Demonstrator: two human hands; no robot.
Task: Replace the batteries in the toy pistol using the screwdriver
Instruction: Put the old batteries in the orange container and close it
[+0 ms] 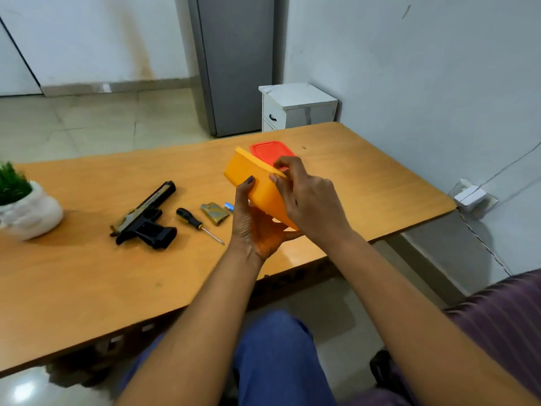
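Left hand [257, 221]: we cradle the tilted yellow box [257, 186] from below, thumb on its side.
Right hand [307, 197]: fingers curled over the box rim, apparently reaching inside; contents hidden.
Technique: we should keep the box steady over the table [366, 177].
Toy pistol [147, 218]: flat on the table, left of the screwdriver [196, 222].
Nearby: cover plate [215, 213], blue battery [229, 206], red lid [270, 152], plant pot [26, 213]; nothing obstructs.
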